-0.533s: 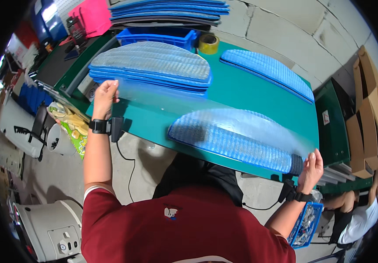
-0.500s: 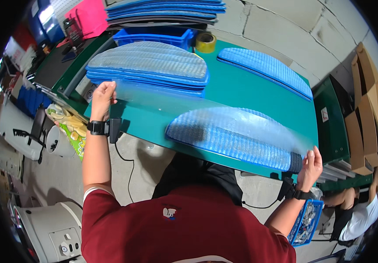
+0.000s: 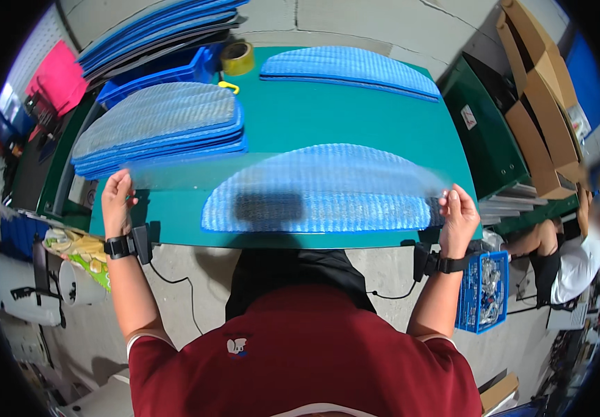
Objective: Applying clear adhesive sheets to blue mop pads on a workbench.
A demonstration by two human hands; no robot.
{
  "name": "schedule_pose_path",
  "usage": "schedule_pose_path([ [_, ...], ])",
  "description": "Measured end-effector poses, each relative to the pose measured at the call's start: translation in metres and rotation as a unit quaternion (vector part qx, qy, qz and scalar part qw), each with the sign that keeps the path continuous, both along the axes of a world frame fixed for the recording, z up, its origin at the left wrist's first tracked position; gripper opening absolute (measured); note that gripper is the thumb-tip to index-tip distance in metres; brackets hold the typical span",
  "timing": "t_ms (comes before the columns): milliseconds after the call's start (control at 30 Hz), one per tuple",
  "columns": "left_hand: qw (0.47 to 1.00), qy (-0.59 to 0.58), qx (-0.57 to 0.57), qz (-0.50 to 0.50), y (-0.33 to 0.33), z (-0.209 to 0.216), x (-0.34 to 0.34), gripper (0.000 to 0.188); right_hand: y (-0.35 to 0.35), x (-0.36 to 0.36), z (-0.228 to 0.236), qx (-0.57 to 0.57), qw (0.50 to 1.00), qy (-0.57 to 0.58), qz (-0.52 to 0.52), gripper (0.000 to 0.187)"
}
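A long strip of clear plastic film is stretched between my two hands, with its far and near edges blurred. My left hand pinches one end near the front of the stacked pads. The other end is pinched by my right hand, close to the table's right edge. Beneath the film, a blue half-moon mop pad lies flat along the front of the table. Part of the pad shows through the film, and a dark shadow falls across it.
A stack of grey-and-blue pads stands at the left, with a blue bin and yellow tape roll behind. Further pads lie at the back. Cardboard boxes and another person are to the right.
The view has turned, so the table now appears level. Both hands still hold the film's ends, and the film now runs nearly level across the pad rather than slanting down to the right.
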State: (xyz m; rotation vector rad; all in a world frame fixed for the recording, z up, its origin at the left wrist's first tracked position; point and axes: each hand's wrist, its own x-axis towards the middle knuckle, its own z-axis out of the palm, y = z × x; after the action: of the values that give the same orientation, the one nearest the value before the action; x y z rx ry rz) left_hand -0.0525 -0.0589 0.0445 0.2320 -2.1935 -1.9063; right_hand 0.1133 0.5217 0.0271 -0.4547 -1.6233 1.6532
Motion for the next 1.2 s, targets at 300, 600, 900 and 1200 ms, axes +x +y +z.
schedule_pose_path([
  [300, 0.999, 0.007, -0.033, -0.004, -0.004, -0.011, -0.004, 0.032, 0.000, -0.004, 0.000, 0.012, 1.000, 0.007, -0.011, 0.016],
  [600, 1.000, 0.013, -0.011, 0.008, -0.014, -0.022, -0.005, 0.029, -0.001, -0.005, 0.001, 0.029, 0.999, 0.013, -0.032, 0.015],
  [900, 0.997, 0.001, 0.074, -0.006, -0.019, -0.022, -0.001, 0.029, 0.001, -0.003, 0.007, -0.135, 0.987, 0.085, 0.017, 0.028],
  [1200, 0.992, 0.000, 0.124, -0.026, -0.010, -0.022, 0.004, 0.013, 0.017, 0.009, 0.003, -0.056, 0.998, 0.037, -0.013, 0.016],
])
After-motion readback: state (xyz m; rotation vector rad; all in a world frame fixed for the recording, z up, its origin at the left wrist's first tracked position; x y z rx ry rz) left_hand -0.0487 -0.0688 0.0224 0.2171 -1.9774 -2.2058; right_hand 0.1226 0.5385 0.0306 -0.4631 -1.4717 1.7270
